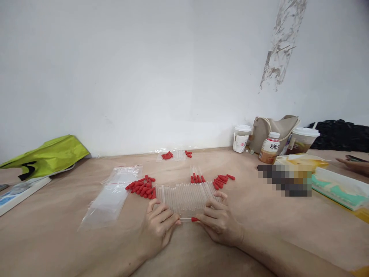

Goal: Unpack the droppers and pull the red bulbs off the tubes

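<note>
My left hand (161, 223) pinches the far left of a thin clear dropper tube (185, 219), its fingertips covering that end. A red rubber bulb (194, 219) sits at the tube's right end, held between the fingertips of my right hand (220, 219). How far the tube goes into the bulb cannot be made out. Just beyond both hands lies a row of clear tubes (184, 196). A pile of red bulbs (142, 187) is at the row's left, and a smaller group of bulbs (221, 181) at its right. Behind the row lie several tubes with bulbs fitted (198, 179).
Clear plastic bags (108, 200) lie on the left. Near the wall is a packet with red bulbs (167, 155). At right stand a paper cup (242, 138), a bottle (269, 148), a lidded drink cup (302, 140) and a white box (340, 188). Another person's hand (353, 164) shows far right.
</note>
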The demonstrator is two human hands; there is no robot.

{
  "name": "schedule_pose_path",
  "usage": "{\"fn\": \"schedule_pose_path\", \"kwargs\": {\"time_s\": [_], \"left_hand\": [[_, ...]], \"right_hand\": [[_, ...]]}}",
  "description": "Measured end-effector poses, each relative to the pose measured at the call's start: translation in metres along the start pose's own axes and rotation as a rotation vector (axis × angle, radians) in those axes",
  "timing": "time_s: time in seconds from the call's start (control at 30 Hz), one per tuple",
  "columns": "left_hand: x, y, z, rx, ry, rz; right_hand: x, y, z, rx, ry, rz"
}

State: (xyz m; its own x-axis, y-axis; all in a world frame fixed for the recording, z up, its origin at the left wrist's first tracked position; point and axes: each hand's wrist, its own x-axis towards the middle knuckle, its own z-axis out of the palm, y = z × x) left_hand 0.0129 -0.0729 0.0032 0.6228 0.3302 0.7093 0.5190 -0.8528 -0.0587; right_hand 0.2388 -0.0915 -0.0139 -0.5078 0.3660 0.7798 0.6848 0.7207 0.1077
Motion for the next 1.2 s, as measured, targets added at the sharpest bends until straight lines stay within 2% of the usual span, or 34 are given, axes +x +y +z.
{"fn": "schedule_pose_path", "kwargs": {"time_s": [0.07, 0.17, 0.23, 0.3, 0.47, 0.6, 0.67, 0.77, 0.97, 1.2], "left_hand": [[-0.006, -0.008, 0.000, -0.022, 0.022, -0.030], [-0.011, -0.025, -0.001, -0.058, 0.054, -0.159], [-0.010, -0.035, -0.001, -0.056, 0.060, -0.239], [-0.007, -0.043, 0.001, -0.016, 0.054, -0.264], [-0.003, -0.057, 0.008, 0.135, 0.082, -0.220], [-0.004, -0.064, 0.011, 0.224, 0.183, -0.113], [-0.003, -0.064, 0.011, 0.229, 0.199, -0.071], [-0.001, -0.059, 0.010, 0.190, 0.168, -0.009], [-0.003, -0.052, 0.012, 0.016, 0.024, 0.027], [-0.008, -0.054, 0.012, -0.020, -0.054, 0.017]], "right_hand": [[-0.002, 0.005, -0.003, -0.001, 0.043, 0.027], [-0.005, 0.020, -0.008, 0.007, 0.147, 0.169], [-0.005, 0.033, -0.008, 0.099, 0.219, 0.273], [-0.005, 0.047, -0.006, 0.218, 0.272, 0.377], [-0.011, 0.085, -0.003, 0.254, 0.301, 0.730], [-0.022, 0.115, -0.011, 0.217, 0.255, 0.905], [-0.028, 0.126, -0.015, 0.184, 0.225, 0.959], [-0.032, 0.132, -0.017, 0.131, 0.110, 0.926], [-0.024, 0.120, -0.016, 0.057, -0.070, 0.695], [-0.021, 0.114, -0.014, -0.134, -0.119, 0.643]]}}
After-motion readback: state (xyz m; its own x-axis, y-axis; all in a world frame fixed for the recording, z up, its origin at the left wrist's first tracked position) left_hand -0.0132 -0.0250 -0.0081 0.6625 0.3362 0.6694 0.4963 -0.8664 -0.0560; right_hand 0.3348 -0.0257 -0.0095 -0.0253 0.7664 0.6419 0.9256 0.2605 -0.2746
